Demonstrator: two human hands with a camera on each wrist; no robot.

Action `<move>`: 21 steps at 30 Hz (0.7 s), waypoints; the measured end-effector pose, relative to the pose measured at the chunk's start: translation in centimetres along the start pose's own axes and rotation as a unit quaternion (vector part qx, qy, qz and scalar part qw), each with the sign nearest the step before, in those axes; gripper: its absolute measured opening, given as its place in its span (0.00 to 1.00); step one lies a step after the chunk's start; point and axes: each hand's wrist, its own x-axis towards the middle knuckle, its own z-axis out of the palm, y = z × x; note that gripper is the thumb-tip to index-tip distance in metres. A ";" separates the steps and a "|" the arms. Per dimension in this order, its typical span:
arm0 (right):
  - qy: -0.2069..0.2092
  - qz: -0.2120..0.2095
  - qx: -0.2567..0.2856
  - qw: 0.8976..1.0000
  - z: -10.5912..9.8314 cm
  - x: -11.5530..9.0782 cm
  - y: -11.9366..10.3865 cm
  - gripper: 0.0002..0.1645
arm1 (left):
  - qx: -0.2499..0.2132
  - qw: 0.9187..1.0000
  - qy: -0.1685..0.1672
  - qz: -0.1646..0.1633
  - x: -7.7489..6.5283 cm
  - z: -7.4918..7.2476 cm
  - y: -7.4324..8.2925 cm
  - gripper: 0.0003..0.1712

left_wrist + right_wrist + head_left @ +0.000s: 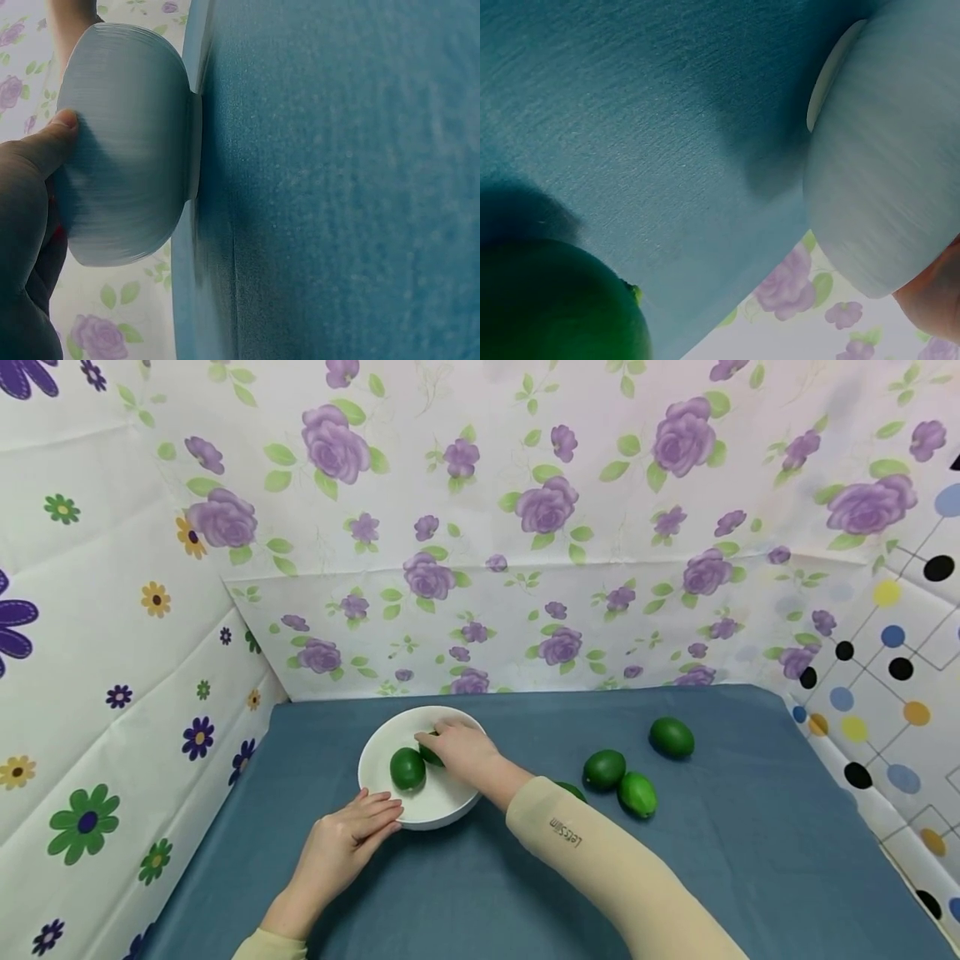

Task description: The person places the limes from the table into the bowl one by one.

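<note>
A white bowl (442, 814) stands on the blue cloth, left of the middle. My left hand (348, 839) grips its near left rim; in the left wrist view the thumb (60, 135) lies on the outer wall. Inside the bowl is a dark green lime (407, 769). Just right of it, my right hand (465, 752) reaches over the rim and holds a second lime (431, 750), mostly covered by the fingers. The right wrist view catches the bowl's outside (885, 150) but not that lime.
Right of the bowl lie a dark lime (603, 770), a brighter lime (637, 795) next to it, and another lime (671, 737) farther back. One more lime (572, 790) is partly hidden by the right sleeve. A flowered sheet (480, 568) hangs behind the table.
</note>
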 end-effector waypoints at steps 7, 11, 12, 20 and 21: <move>0.019 -0.001 0.012 1.000 0.1 0.1 0.1 0.35 | 0.003 1.000 -0.002 -0.002 -0.1 0.1 0.0 0.17; 0.030 0.003 0.008 1.000 0.2 0.2 -0.1 0.39 | 0.001 1.000 0.001 0.002 -0.1 0.2 0.0 0.17; 0.031 0.005 0.007 0.999 0.3 0.2 -0.1 0.40 | 0.001 1.000 0.001 0.003 -0.1 0.2 0.0 0.17; 0.025 0.014 0.012 1.000 0.3 0.1 0.0 0.34 | 0.001 1.000 0.007 0.005 -0.2 0.3 -0.2 0.17; 0.023 0.015 0.011 1.000 0.4 0.1 0.0 0.34 | 0.001 1.000 0.008 0.006 -0.2 0.3 -0.2 0.17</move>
